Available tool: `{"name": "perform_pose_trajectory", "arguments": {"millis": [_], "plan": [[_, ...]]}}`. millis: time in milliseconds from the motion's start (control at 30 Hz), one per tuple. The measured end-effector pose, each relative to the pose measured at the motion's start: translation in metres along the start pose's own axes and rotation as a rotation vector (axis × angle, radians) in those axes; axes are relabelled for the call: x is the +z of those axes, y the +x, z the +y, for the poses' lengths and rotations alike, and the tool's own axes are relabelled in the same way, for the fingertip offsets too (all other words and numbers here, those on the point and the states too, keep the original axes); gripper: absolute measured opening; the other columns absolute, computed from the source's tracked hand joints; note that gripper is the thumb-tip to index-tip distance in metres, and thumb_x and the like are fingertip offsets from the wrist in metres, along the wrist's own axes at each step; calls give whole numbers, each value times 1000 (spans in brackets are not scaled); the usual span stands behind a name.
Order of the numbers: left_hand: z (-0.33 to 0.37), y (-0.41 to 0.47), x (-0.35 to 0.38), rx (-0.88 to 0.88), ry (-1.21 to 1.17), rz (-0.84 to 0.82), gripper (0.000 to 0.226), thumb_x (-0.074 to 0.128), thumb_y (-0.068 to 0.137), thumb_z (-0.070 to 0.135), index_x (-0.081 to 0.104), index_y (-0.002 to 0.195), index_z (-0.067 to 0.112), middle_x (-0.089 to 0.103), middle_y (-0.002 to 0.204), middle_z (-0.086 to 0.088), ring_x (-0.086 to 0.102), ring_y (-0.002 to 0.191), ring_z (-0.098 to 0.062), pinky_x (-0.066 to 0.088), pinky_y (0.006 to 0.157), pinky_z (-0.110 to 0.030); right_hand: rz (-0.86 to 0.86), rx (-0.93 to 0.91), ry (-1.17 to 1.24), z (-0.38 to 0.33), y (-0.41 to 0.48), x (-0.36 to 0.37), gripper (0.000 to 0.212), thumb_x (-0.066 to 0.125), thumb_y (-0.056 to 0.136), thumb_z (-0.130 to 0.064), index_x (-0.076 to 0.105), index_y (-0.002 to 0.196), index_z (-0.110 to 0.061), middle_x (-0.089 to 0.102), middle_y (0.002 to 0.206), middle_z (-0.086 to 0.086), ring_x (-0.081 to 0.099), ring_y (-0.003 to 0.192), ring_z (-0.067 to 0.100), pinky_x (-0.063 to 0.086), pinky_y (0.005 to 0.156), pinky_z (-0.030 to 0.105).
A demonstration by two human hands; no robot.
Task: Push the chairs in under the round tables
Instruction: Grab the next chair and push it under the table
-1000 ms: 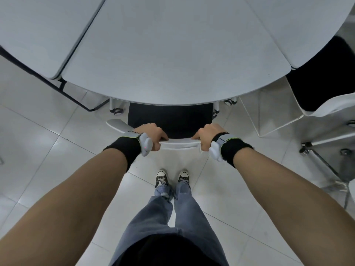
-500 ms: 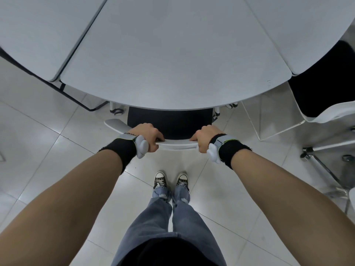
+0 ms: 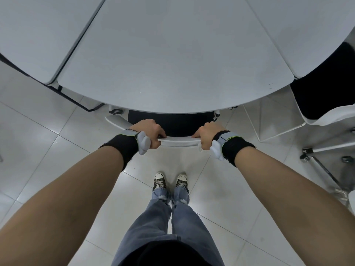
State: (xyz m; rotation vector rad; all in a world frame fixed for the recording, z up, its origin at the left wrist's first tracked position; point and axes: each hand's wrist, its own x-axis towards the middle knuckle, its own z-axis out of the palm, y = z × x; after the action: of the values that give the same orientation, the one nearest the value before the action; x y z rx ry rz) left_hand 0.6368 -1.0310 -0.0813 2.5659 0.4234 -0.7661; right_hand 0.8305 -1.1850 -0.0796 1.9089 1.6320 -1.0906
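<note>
A white chair with a black seat (image 3: pixel 172 123) stands in front of me, most of its seat hidden under the curved edge of the round white table (image 3: pixel 172 60). My left hand (image 3: pixel 148 133) grips the left part of the chair's white backrest top (image 3: pixel 179 141). My right hand (image 3: pixel 206 136) grips the right part of the same backrest. Both wrists wear black bands with grey devices. The chair's front casters show just under the table edge.
A second white chair with a black seat (image 3: pixel 326 93) stands at the right, partly under the neighbouring table section, its metal legs and casters (image 3: pixel 315 156) sticking out over the floor. A black table leg frame (image 3: pixel 76 102) runs at the left. My feet (image 3: pixel 170 182) stand on white tiles.
The chair has slid further under the table with both hands on its backrest; less of the black seat shows now. My feet have stepped forward slightly.
</note>
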Motion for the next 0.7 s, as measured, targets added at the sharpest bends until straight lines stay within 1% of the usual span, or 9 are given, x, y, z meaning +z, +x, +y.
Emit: {"name": "perform_pose_trajectory", "arguments": {"millis": [67,167,233,333,400,533,600,667,700], "plan": [[-1,6,-6,1,10,-10,41,52,63,25,72,97,35,73,79,8,63,75,-19,46,61,-22,2,8,-4,4,2,-5,63,60,68,-18,57,128,-39,71,98,2,63,83,23,44,66,25],[-2,18,-17,-9,-12,-27,41,52,63,25,72,98,36,73,78,7,63,74,-18,49,62,-24,11,29,6,13,7,-16,66,59,65,-16,59,126,-43,71,91,0,59,75,21,41,62,24],[-3,25,-21,-34,-33,-19,39,54,64,26,72,98,35,72,78,7,64,73,-19,43,57,-20,11,36,4,19,11,-21,65,59,66,-15,60,125,-41,72,91,0,61,76,22,44,63,25],[-4,29,-21,-42,-31,7,39,54,62,28,72,95,35,69,74,7,62,70,-19,31,51,-15,6,27,-4,24,15,-24,61,60,68,-15,61,125,-36,73,96,3,64,82,24,53,73,29],[-5,29,-21,-39,-27,20,40,53,61,29,72,96,36,68,73,8,61,70,-19,32,52,-16,6,21,1,25,15,-25,60,60,68,-16,62,125,-34,73,97,3,64,83,24,54,77,30],[-6,30,-22,-34,-21,47,40,53,61,30,72,96,37,68,73,8,56,66,-16,26,49,-14,-23,20,-3,26,15,-29,58,61,69,-16,63,124,-31,73,95,4,65,81,24,50,70,28],[-5,30,-21,-29,-18,50,40,53,61,30,71,96,37,68,72,9,55,66,-15,24,48,-13,-50,22,-10,27,15,-31,52,61,69,-15,66,120,-25,73,96,7,66,85,26,50,69,29],[-4,29,-22,-58,-37,36,39,53,60,29,70,94,38,61,66,12,55,65,-16,24,48,-12,-76,20,-15,27,17,-33,52,60,68,-13,66,119,-21,73,100,8,67,89,27,53,72,31],[-2,30,-22,-77,-45,27,38,53,60,28,70,93,38,57,62,13,56,64,-16,25,48,-13,-83,21,-15,27,17,-34,53,60,68,-13,65,121,-22,73,102,7,66,89,27,53,75,32]]}}
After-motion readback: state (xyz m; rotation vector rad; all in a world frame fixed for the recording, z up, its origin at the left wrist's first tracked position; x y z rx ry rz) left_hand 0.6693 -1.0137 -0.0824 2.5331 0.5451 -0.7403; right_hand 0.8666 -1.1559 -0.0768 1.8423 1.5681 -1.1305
